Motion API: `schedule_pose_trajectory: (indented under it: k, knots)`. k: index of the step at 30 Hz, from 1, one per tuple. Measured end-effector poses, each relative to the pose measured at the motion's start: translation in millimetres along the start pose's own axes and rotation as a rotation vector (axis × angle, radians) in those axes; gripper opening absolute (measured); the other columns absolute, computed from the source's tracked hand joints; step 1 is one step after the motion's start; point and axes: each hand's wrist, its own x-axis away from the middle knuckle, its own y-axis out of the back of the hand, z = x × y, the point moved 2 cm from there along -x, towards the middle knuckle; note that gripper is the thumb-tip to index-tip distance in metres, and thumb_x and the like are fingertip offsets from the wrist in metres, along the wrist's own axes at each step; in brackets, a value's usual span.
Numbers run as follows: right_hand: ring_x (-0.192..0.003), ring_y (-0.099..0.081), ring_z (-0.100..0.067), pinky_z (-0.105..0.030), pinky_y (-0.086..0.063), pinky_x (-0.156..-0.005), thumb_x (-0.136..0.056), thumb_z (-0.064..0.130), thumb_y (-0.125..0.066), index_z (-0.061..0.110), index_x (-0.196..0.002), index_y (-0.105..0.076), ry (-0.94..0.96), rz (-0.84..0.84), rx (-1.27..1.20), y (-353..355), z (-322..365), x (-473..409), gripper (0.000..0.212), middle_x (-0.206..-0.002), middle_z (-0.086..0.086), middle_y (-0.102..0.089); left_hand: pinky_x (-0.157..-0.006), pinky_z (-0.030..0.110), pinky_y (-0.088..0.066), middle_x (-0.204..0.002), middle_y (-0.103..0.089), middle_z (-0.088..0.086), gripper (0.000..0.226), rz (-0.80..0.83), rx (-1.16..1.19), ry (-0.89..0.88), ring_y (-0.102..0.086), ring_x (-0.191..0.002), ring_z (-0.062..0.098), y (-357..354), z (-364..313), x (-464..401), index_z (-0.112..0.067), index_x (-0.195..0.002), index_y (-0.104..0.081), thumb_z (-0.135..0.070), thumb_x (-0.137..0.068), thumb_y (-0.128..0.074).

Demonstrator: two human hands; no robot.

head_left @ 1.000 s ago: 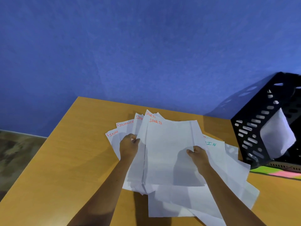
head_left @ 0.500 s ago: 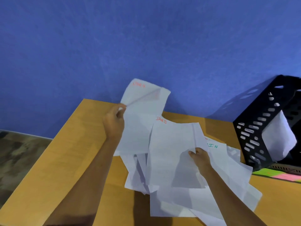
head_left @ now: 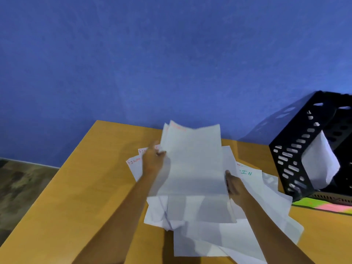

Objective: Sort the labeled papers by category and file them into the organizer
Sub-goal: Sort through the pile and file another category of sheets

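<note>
Head view: the left hand (head_left: pixel 152 161) pinches the left edge of a small stack of papers (head_left: pixel 192 161), and the right hand (head_left: pixel 233 184) grips its lower right edge, holding it tilted up between them above the loose pile (head_left: pixel 238 235). The sheets look light and floppy, best held at opposite edges. The organizer (head_left: pixel 297 149) stands right of the right hand.
</note>
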Motion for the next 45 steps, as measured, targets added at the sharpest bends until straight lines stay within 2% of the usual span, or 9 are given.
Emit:
schedule_pose_trajectory:
  k: [5,9,14,17,22,32,38,41,45]
  knots:
    - [-0.108,-0.057,-0.032,-0.049,-0.046,-0.093,-0.096,0.047,-0.041,0.012,-0.119,-0.052,-0.132,0.124,-0.09,12,3,5,0.043,-0.109,-0.008,-0.061,-0.098,0.027,-0.042,-0.135,-0.056,0.014,0.052,0.253,-0.071,0.158,-0.053,-0.123,0.03,-60,40,39,-0.011,-0.139,-0.043,0.002,-0.089,-0.049]
    - [-0.092,-0.064,-0.031,-0.056,-0.052,-0.088,-0.09,0.015,-0.063,0.014,-0.1,-0.065,-0.076,0.099,0.161,14,-2,7,0.011,-0.098,-0.008,-0.068,-0.098,0.04,-0.049,-0.13,-0.057,0.015,0.046,0.334,-0.149,0.176,-0.055,-0.118,0.033,-69,46,39,-0.008,-0.133,-0.05,-0.003,-0.087,-0.049]
    - [-0.099,-0.068,-0.031,-0.044,-0.054,-0.088,-0.089,0.004,-0.062,0.006,-0.114,-0.064,0.003,0.098,0.054,20,-1,2,0.026,-0.112,-0.013,-0.07,-0.103,0.041,-0.037,-0.127,-0.051,0.017,0.053,0.217,-0.308,0.189,-0.05,-0.119,0.038,-55,37,23,-0.009,-0.131,-0.047,-0.041,-0.089,-0.055]
    - [-0.107,-0.066,-0.033,-0.041,-0.054,-0.089,-0.09,0.004,-0.059,0.005,-0.12,-0.062,0.055,0.211,-0.118,28,14,5,0.03,-0.121,-0.015,-0.067,-0.104,0.045,-0.039,-0.138,-0.051,0.012,0.063,0.2,0.061,0.271,-0.048,-0.126,0.034,-43,20,15,-0.016,-0.137,-0.044,-0.052,-0.087,-0.056]
    - [-0.119,-0.06,-0.022,-0.035,-0.046,-0.101,-0.086,0.023,-0.065,0.009,-0.126,-0.059,0.134,0.327,-0.172,19,57,23,0.043,-0.127,-0.006,-0.065,-0.093,0.027,-0.043,-0.108,-0.069,-0.023,0.02,0.501,0.472,0.137,-0.061,-0.105,0.002,-33,-34,20,-0.044,-0.098,-0.065,-0.055,-0.081,-0.064]
    - [-0.081,-0.069,-0.007,-0.022,-0.056,-0.067,-0.076,0.018,-0.078,0.025,-0.089,-0.067,0.651,-0.215,-0.04,-12,133,73,0.019,-0.089,0.009,-0.071,-0.066,0.008,-0.051,-0.091,-0.074,-0.022,0.021,0.312,0.584,-0.245,-0.069,-0.092,0.001,-44,-103,25,-0.04,-0.09,-0.07,-0.025,-0.078,-0.077]
    - [-0.078,-0.07,0.001,-0.013,-0.056,-0.062,-0.069,0.023,-0.084,0.03,-0.084,-0.067,0.621,-0.218,-0.084,-11,101,74,0.023,-0.08,0.017,-0.073,-0.074,0.017,-0.056,-0.102,-0.072,-0.015,0.047,0.337,0.611,-0.174,-0.067,-0.099,0.006,-57,-82,34,-0.034,-0.106,-0.066,-0.039,-0.063,-0.084]
    - [-0.081,-0.066,-0.001,-0.014,-0.052,-0.064,-0.073,0.024,-0.081,0.029,-0.093,-0.063,0.531,-0.246,-0.073,-8,77,72,0.028,-0.091,0.014,-0.069,-0.062,0.009,-0.052,-0.097,-0.067,-0.021,0.025,0.399,0.508,-0.105,-0.065,-0.099,0.01,-67,-61,39,-0.038,-0.095,-0.061,-0.032,-0.076,-0.077]
    - [-0.082,-0.063,-0.007,-0.012,-0.052,-0.063,-0.076,0.029,-0.077,0.023,-0.107,-0.059,0.487,-0.255,-0.051,-8,69,73,0.036,-0.098,0.006,-0.066,-0.093,0.029,-0.046,-0.123,-0.055,0.002,0.061,0.534,0.482,-0.019,-0.051,-0.124,0.025,-74,-53,40,-0.021,-0.127,-0.048,-0.048,-0.076,-0.069]
